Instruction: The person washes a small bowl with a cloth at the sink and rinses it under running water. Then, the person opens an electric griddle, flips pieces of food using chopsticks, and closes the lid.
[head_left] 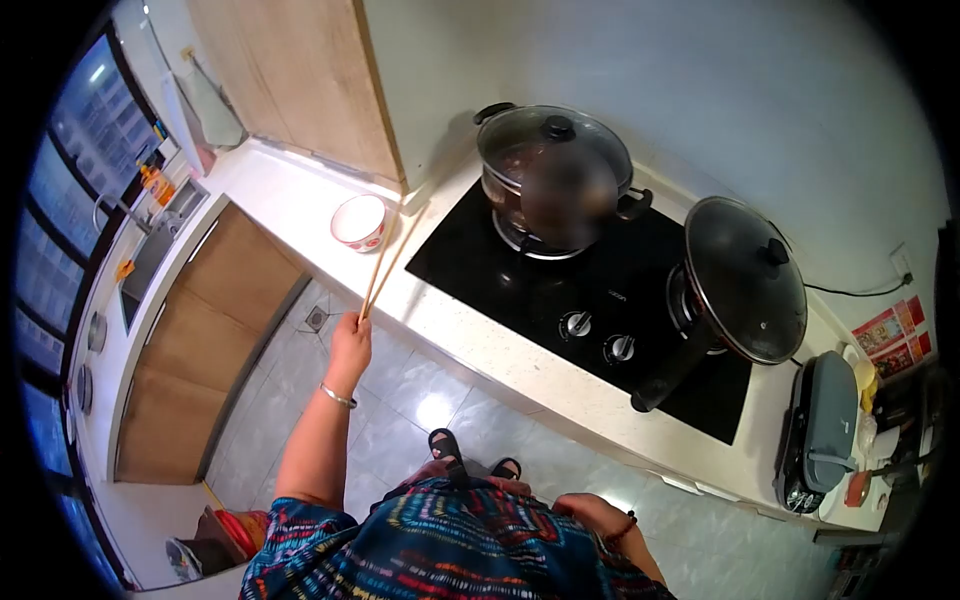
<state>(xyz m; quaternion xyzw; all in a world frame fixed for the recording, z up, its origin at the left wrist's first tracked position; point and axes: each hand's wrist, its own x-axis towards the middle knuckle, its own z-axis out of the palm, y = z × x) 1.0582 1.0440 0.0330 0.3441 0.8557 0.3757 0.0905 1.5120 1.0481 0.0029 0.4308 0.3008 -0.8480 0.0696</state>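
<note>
My left hand [350,350], with a bangle on its wrist, holds a pair of long wooden chopsticks [376,277] in closed fingers. Their tips point away from me over the white counter, slightly spread. Just left of them stands a small white bowl with a red pattern [358,232]. At my waist rests my right hand [594,515], low and close to the patterned shirt; its fingers are mostly hidden. A glass-lidded pot [505,195] sits on the back left burner, partly blurred. To its right is a lidded pan [740,285], its dark handle towards me.
The black gas hob [480,270] has two knobs at its front. Right of it stands a grey electric grill [825,430] near several small items. A sink [150,265] and an orange bottle [157,185] are by the window. A wooden cabinet [300,85] hangs above the counter [270,190].
</note>
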